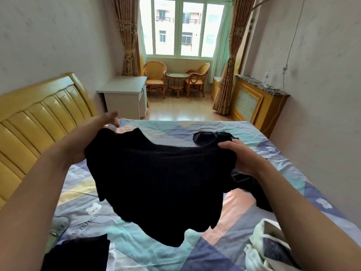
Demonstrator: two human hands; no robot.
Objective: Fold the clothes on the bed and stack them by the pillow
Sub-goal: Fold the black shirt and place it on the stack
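Your left hand (78,141) grips left edge of black garment (160,184), fingers partly hidden behind cloth, fingertips blurred. Your right hand (242,155) pinches right edge, fingers curled over fabric. Garment held up above bed (136,243), lower part hanging loose. More dark clothes (211,137) lie on sheet beyond right hand; another dark piece (78,253) at bottom left. Light-and-navy cloth (269,247) bottom right. Yellow headboard (39,118) at left.

A white desk (125,90) stands left of centre beside a yellow headboard (39,118); two wicker chairs (155,75) flank a round table (177,77) beneath the curtained window (181,28), a radiator cover (254,98) at right.
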